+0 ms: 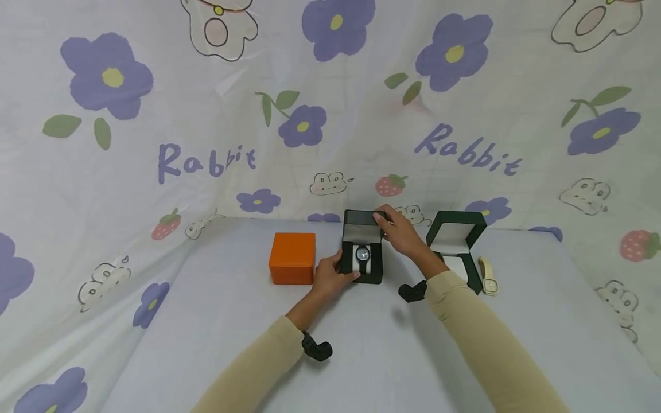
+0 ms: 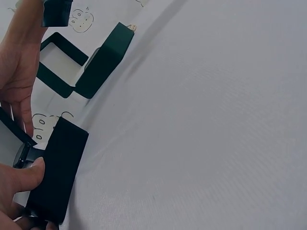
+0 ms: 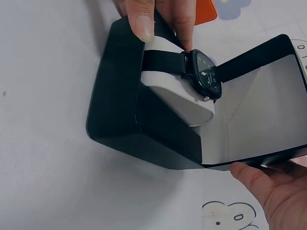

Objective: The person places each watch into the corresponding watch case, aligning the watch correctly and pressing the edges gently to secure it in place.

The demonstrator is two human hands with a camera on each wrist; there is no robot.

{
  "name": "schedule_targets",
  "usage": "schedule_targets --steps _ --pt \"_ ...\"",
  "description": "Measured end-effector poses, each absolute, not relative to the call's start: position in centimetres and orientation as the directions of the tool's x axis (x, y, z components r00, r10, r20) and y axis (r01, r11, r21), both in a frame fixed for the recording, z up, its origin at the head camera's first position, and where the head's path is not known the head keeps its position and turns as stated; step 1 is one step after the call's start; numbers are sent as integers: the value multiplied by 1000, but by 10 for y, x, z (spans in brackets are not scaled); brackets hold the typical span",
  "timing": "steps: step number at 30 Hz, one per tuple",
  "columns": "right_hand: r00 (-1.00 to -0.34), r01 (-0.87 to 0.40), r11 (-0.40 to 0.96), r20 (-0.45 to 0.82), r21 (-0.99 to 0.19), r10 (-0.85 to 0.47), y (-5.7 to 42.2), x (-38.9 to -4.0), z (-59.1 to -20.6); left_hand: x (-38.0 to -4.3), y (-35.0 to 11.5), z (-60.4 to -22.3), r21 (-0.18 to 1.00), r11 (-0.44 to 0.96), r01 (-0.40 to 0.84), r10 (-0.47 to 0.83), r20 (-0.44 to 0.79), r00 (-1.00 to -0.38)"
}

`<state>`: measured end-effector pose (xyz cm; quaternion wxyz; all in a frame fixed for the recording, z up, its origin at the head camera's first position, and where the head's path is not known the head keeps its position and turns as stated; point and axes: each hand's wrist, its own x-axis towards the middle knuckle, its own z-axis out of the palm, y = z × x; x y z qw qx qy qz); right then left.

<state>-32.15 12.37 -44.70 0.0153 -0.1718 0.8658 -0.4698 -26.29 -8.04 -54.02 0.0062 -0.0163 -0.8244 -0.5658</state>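
Observation:
A black watch box [image 1: 376,269] stands with its lid up in the middle of the table in the head view. Inside, a black wristwatch [image 3: 206,74] is strapped round a white cushion [image 3: 180,98]. My left hand [image 1: 329,277] grips the box's left side, with the thumb [image 2: 36,172] over its front edge. My right hand [image 1: 403,234] holds the raised lid [image 3: 264,105] by its right side, thumb along the edge and fingers behind it.
Left of the watch box sits a closed orange box [image 1: 292,258]. To the right, a dark green box [image 1: 459,217] stands with its lid raised, and a cream-strapped watch [image 1: 488,278] lies beside it. A printed curtain [image 1: 351,115] hangs behind the white table [image 1: 361,355].

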Motion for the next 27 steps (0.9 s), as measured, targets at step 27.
schedule_targets --steps 27 --pt "-917 -372 521 219 -768 -333 127 -310 -457 -263 -82 -540 949 315 9 11 6 -1000"
